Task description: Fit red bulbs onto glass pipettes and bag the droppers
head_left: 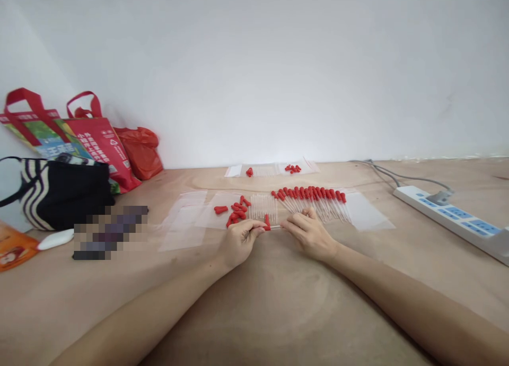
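Pinching a small red rubber-like bulb [267,228] with the left hand [240,241] and grasping a slender clear tube [275,227] against it with the right hand [310,233], low over the brown wooden table [254,318], near a fanned row of red-capped clear droppers [316,192].

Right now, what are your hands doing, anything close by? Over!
Left hand pinching red bulb. Right hand on thin clear tube, pointed at bulb. Close by: loose red bulbs beyond left hand, red-topped droppers beyond right.
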Tool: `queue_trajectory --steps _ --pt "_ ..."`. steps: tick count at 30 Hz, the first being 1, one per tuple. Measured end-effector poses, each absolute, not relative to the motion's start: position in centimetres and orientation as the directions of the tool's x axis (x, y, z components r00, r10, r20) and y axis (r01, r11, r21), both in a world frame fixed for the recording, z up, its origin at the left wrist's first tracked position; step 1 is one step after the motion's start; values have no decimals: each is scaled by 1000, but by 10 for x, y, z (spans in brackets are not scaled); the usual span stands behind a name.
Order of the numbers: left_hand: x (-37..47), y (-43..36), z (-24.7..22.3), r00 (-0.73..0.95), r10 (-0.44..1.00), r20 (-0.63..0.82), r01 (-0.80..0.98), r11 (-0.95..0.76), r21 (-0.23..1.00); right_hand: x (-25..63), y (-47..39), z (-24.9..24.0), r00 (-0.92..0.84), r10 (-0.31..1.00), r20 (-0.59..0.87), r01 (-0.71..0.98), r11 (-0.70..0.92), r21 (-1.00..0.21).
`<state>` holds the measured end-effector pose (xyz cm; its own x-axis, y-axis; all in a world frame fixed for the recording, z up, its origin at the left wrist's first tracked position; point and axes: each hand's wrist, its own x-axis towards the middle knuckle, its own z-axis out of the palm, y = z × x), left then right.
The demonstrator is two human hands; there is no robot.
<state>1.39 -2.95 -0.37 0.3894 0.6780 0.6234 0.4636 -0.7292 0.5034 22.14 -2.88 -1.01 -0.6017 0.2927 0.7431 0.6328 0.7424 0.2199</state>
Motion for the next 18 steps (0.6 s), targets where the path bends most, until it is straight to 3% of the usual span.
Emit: queue_trajectory --steps 4,12,18 --pt "12 -27 -2 457 606 651 372 -795 479 220 -29 -11 -573 374 729 639 761 112" --pt "11 -26 -3 493 424 760 293 -903 314 219 -31 -11 -596 349 723 653 735 183" --pt "13 -28 0 393 557 732 439 -813 383 220 -32 -8 -550 320 772 683 704 195"
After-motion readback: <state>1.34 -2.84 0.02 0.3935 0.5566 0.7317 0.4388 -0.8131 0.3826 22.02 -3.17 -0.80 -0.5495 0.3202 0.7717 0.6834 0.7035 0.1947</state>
